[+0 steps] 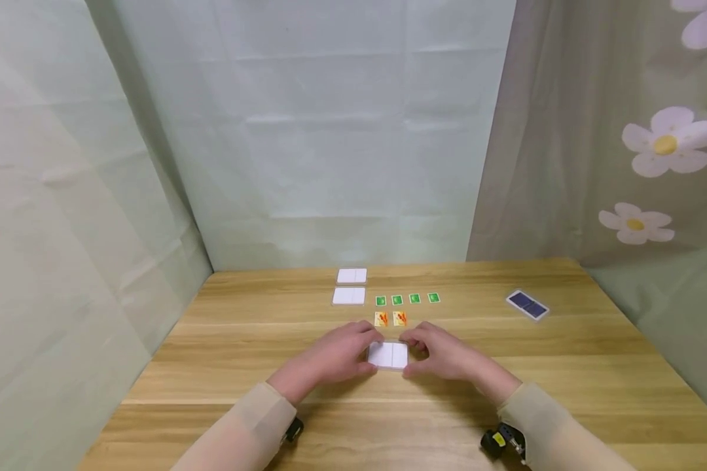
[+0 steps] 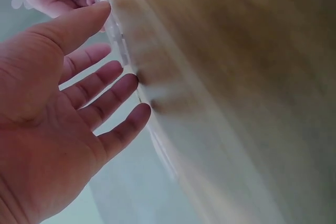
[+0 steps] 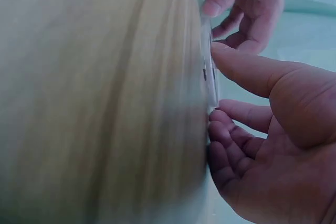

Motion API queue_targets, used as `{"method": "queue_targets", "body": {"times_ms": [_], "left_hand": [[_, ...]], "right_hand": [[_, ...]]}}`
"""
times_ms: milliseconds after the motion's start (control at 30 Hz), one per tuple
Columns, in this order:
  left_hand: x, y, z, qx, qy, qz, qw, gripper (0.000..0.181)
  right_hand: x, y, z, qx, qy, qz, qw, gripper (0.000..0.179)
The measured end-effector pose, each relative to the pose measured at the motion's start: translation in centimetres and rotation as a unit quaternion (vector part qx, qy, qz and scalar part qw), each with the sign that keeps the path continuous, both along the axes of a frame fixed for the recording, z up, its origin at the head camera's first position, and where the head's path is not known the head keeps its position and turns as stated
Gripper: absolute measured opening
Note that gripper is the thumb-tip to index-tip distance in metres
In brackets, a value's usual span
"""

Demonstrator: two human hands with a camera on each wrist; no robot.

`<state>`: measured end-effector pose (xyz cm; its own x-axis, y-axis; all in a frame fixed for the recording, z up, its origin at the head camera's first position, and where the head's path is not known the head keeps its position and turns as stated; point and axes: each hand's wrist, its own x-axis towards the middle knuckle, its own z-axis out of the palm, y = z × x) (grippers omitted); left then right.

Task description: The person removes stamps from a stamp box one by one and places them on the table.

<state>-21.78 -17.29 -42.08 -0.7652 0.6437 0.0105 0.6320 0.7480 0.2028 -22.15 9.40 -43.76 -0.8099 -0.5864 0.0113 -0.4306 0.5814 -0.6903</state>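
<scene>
A flat white case (image 1: 387,355) with a clear rim and a line across its middle lies between both hands in the head view. My left hand (image 1: 343,353) holds its left end, thumb at the near edge and index finger toward the far edge. In the left wrist view, the other fingers (image 2: 113,98) spread down to the wood. At the case's right end, my right hand (image 1: 442,353) grips with thumb and index finger. The right wrist view shows the case (image 3: 210,72) edge-on beside the right thumb, the remaining fingers curled near the tabletop.
Beyond the hands lie two small orange-patterned cards (image 1: 399,318) and a row of several green cards (image 1: 415,298). Two more white cases (image 1: 349,296) sit at back left. A dark blue case (image 1: 527,305) lies angled at right on the wooden table (image 1: 241,366). Curtains (image 1: 330,163) surround it.
</scene>
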Motion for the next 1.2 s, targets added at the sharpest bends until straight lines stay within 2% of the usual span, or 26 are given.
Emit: {"method": "queue_targets", "body": {"times_ms": [133, 233, 433, 633, 733, 900, 1200], "left_hand": [[0.8, 0.2, 0.4, -0.008, 0.011, -0.003, 0.9999, 0.051], [1.6, 0.3, 0.7, -0.019, 0.025, -0.01, 0.9995, 0.051], [3.5, 0.5, 1.1, -0.037, 0.042, -0.028, 0.998, 0.055], [4.6, 0.7, 0.6, -0.053, 0.057, -0.039, 0.9962, 0.055], [4.9, 0.8, 0.4, -0.056, 0.067, -0.045, 0.9951, 0.053], [5.4, 0.8, 0.5, -0.061, 0.076, -0.041, 0.9944, 0.052], [5.7, 0.4, 0.4, -0.073, 0.083, -0.033, 0.9933, 0.054]], "right_hand": [[1.2, 0.5, 0.6, 0.031, 0.025, 0.002, 0.9992, 0.059], [2.4, 0.7, 1.0, 0.063, 0.061, 0.001, 0.9961, 0.064], [4.7, 0.9, 1.3, 0.129, 0.142, -0.002, 0.9814, 0.069], [6.5, 1.2, 1.3, 0.149, 0.181, 0.017, 0.972, 0.068], [6.8, 1.2, 1.2, 0.152, 0.192, 0.024, 0.9692, 0.066], [7.0, 1.0, 0.9, 0.157, 0.186, 0.023, 0.9696, 0.066], [6.9, 0.5, 0.7, 0.156, 0.192, 0.025, 0.9687, 0.065]]}}
